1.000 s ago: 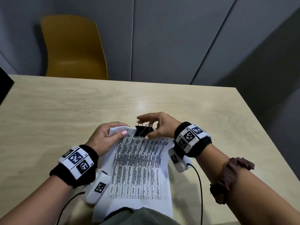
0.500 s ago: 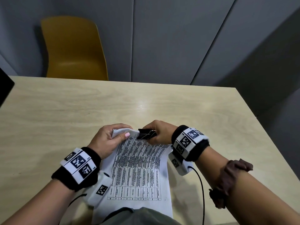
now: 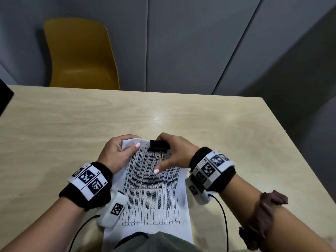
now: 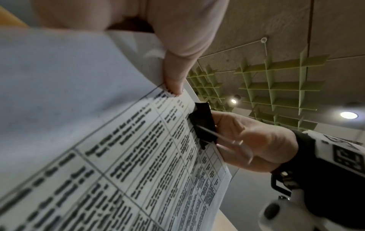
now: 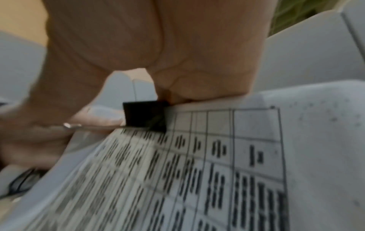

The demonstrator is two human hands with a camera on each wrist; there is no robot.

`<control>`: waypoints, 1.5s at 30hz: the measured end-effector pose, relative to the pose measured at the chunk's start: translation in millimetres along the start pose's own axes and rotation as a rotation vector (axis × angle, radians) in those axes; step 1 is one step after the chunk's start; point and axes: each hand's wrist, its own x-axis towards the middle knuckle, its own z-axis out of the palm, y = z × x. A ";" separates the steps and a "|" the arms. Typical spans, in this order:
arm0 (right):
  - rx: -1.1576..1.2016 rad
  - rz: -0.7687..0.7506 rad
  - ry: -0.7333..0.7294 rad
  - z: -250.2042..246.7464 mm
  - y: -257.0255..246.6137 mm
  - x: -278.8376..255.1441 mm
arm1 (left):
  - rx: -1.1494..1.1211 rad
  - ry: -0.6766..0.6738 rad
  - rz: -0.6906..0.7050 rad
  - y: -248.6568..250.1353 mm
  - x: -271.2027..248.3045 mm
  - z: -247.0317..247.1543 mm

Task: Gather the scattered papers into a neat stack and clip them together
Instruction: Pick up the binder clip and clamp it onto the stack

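Grey wall panels (image 3: 181,42) fill the room ahead of me from ten to two o'clock; a pale wooden table (image 3: 72,120) spreads below them, its far edge running straight across and its right corner cut off at about two o'clock; a yellow chair (image 3: 80,55) stands behind the table at eleven o'clock, pushed close to its far edge; something dark (image 3: 4,99) juts in at the left edge at nine o'clock, too little of it showing to say what it is. In the left wrist view the ceiling carries a pale green lattice (image 4: 276,81) and round lamps (image 4: 348,115).

The papers (image 3: 152,193) lie as one stack near the table's edge closest to me, at six o'clock, printed with a table of small text, their far end lifted off the wood; my left hand (image 3: 116,153) grips the stack's top left corner, thumb on the upper sheet, fingers curled beneath; my right hand (image 3: 174,153) holds the black clip (image 3: 159,146) at twelve o'clock on the stack's top edge, fingers curled behind it, thumb stretched down over the page; the clip sits over that edge, one wire handle (image 4: 217,136) folded toward the print. Banded cuffs with black-and-white markers wrap both wrists; a brown scrunchie (image 3: 263,217) rings my right forearm at four o'clock.
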 end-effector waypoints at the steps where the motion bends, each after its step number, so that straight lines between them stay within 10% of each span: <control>1: -0.084 -0.009 0.073 6.3 -1.1 -0.4 | 0.003 0.003 -0.006 -0.3 0.6 -0.3; 5: -0.294 -0.022 0.336 21.5 0.3 2.7 | 0.027 -0.015 -0.016 0.0 0.1 1.1; 14: 0.128 -0.089 0.421 8.4 13.4 5.6 | -0.046 -0.014 -0.063 11.5 -2.7 -2.1; 23: 0.131 -0.012 0.353 7.0 22.6 26.3 | -0.157 -0.094 -0.471 -29.8 -53.7 -1.8; 30: 0.123 0.436 0.644 54.8 44.6 21.0 | -0.112 0.072 -0.551 -72.0 -41.4 -17.0; 45: 0.305 0.517 0.394 80.4 51.6 -5.8 | 0.094 0.117 -0.582 -63.3 -13.2 -24.0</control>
